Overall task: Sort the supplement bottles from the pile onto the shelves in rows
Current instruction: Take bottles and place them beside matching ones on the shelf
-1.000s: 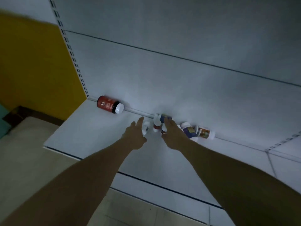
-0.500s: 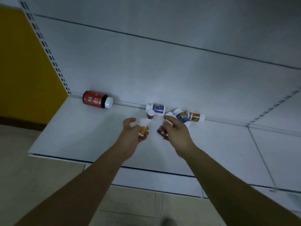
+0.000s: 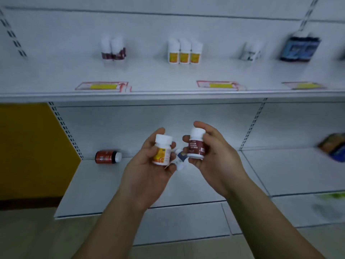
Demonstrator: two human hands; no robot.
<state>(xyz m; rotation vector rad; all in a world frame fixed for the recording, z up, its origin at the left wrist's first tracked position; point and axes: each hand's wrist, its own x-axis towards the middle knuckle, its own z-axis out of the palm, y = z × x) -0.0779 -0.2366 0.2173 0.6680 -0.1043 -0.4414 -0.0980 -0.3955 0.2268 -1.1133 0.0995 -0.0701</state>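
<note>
white metal shelving fills the view, with a yellow wall (image 3: 28, 146) at the left and pale floor tiles (image 3: 28, 236) below. the left hand (image 3: 147, 171) has its fingers curled round an orange-label bottle (image 3: 162, 152), upright; the right hand (image 3: 216, 157) grips a maroon-label bottle (image 3: 196, 144), also upright, both raised above the lower shelf (image 3: 97, 193). between the hands a blue-label bottle (image 3: 180, 157) peeks out, partly hidden. a red bottle (image 3: 107, 157) lies on its side at the back left of that shelf. on the upper shelf (image 3: 168, 94), rows stand against the back panel: two maroon bottles (image 3: 113, 51), three yellow-label bottles (image 3: 184, 52), blurred white ones (image 3: 251, 52), dark blue containers (image 3: 299, 49). price tags (image 3: 102, 86) line the front edge.
</note>
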